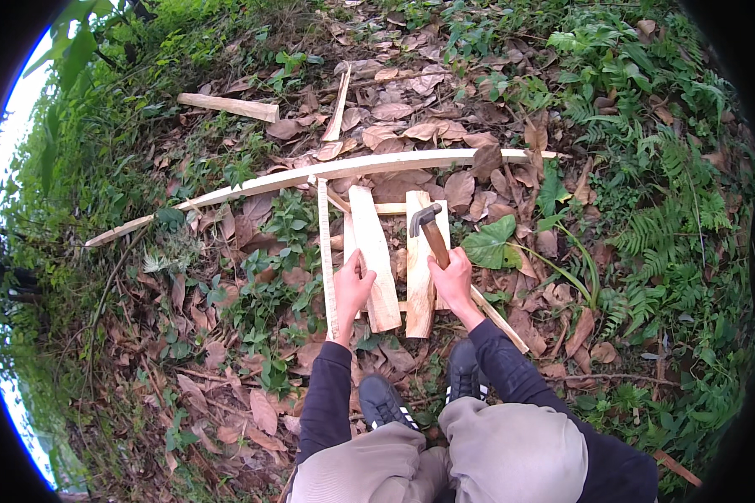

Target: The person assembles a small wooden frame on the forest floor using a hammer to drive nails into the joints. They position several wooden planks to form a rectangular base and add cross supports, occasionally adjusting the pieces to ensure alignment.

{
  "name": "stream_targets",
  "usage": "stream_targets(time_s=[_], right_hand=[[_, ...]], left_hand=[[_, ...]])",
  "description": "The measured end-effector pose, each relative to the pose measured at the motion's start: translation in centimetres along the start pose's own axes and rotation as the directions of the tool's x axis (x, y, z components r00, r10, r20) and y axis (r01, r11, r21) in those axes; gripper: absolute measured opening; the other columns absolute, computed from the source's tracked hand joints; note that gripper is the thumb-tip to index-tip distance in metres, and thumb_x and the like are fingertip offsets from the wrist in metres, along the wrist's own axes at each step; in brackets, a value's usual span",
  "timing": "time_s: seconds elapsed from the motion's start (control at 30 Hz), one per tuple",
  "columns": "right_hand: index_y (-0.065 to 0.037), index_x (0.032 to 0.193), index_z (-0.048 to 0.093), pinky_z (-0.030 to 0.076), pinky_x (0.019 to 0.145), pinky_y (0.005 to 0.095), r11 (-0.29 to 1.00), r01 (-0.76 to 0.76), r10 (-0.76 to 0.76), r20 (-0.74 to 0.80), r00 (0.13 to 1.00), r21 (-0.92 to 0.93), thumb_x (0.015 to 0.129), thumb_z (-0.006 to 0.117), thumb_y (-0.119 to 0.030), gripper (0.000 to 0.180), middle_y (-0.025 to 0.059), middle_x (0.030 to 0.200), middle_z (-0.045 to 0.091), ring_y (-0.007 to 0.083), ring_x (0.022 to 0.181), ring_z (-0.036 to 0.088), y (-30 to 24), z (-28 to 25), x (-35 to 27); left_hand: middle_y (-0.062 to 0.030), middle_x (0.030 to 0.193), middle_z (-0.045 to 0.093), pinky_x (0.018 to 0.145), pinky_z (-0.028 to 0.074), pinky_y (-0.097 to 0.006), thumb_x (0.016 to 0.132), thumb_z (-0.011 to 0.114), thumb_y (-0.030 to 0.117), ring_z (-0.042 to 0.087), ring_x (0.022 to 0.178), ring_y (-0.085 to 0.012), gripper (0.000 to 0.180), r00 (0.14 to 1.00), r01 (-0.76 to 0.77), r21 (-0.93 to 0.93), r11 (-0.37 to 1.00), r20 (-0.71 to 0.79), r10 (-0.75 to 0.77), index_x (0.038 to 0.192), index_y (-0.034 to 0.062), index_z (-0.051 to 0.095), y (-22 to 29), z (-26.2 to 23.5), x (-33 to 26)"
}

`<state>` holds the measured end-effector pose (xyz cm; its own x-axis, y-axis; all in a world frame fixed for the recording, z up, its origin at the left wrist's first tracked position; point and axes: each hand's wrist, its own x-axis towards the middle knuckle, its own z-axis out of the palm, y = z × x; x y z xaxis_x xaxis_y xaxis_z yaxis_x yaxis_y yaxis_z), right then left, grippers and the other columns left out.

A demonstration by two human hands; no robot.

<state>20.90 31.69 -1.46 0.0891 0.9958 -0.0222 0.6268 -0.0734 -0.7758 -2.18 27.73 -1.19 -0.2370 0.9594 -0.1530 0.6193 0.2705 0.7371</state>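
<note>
Head-camera view, looking straight down: a person crouches on a forest floor strewn with dry brown leaves [411, 117], two dark shoes [383, 401] planted just behind a small frame of pale split-wood slats. The right hand [453, 281] is closed round the wooden handle of a hammer [432, 230], whose dark metal head hovers over the upper end of the right slat [418, 268]. The left hand [352, 285] presses down on the near end of the left slat [373, 251], thumb and fingers curled against its edge, steadying it rather than lifting it. Both slats lie side by side, a narrow gap between them, across thinner crosspieces; a slim strip [325, 251] runs along the left flank of the frame, touching the left hand. Beyond the slats, a long, gently bowed pole [310, 174] of stripped wood stretches across the ground from left to right, its surface pale and freshly cut. Farther off, a short offcut [228, 106] rests among the leaves near green undergrowth. Ferns [663, 235] crowd the right side of the scene, and a broad green leaf [491, 243] sits just beside the hammer hand. Dark sleeves and grey trousers fill the lower edge.
</note>
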Motion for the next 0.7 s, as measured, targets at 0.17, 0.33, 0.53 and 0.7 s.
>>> stream_targets(time_s=[0.17, 0.33, 0.53, 0.7], right_hand=[[0.005, 0.083, 0.065, 0.048, 0.07, 0.044, 0.997, 0.031, -0.031, -0.006, 1.0, 0.069, 0.081, 0.077, -0.023, 0.03, 0.0163, 0.081, 0.057, 0.0337, 0.074, 0.06, 0.4, 1.8, -0.1], [0.004, 0.081, 0.065, 0.048, 0.07, 0.0434, 0.998, 0.055, -0.056, 0.034, 0.998, 0.031, 0.08, 0.077, -0.023, 0.03, 0.0166, 0.081, 0.057, 0.0341, 0.076, 0.061, 0.2, 2.4, -0.3], [0.005, 0.082, 0.065, 0.048, 0.075, 0.0449, 1.0, 0.02, -0.02, 0.006, 1.0, -0.017, 0.078, 0.08, -0.024, 0.032, 0.0168, 0.084, 0.058, 0.0354, 0.081, 0.061, 0.7, 1.8, -0.3], [0.008, 0.094, 0.062, 0.049, 0.084, 0.0443, 0.998, -0.013, 0.014, 0.012, 1.0, -0.054, 0.076, 0.083, -0.028, 0.046, 0.0184, 0.106, 0.054, 0.0356, 0.096, 0.06, -0.1, 1.6, 0.1]], left_hand=[[-0.0264, 0.126, 0.058, 0.098, 0.046, -0.047, 0.082, 0.08, 0.023, 0.058, 0.111, -0.039, 0.066, 0.991, -0.045, 0.271, 0.961, -0.107, 0.077, 0.137, -0.0005, 0.053, 2.1, 1.8, -0.1], [-0.022, 0.121, 0.053, 0.093, 0.048, -0.048, 0.082, 0.079, 0.015, 0.057, 0.107, -0.0398, 0.07, 0.998, -0.009, 0.047, 0.999, 0.058, 0.007, 0.14, -0.0016, 0.045, -0.3, 1.3, 0.2], [-0.0193, 0.122, 0.048, 0.089, 0.049, -0.047, 0.081, 0.078, 0.029, 0.052, 0.108, -0.0373, 0.074, 0.983, -0.09, 0.339, 0.936, -0.119, 0.138, 0.144, 0.0083, 0.044, 0.5, 2.4, -1.1], [-0.0171, 0.122, 0.049, 0.087, 0.047, -0.048, 0.075, 0.077, 0.046, 0.052, 0.107, -0.036, 0.073, 0.979, -0.099, 0.504, 0.858, -0.105, 0.174, 0.136, 0.0114, 0.056, 2.1, 2.4, -1.2]])
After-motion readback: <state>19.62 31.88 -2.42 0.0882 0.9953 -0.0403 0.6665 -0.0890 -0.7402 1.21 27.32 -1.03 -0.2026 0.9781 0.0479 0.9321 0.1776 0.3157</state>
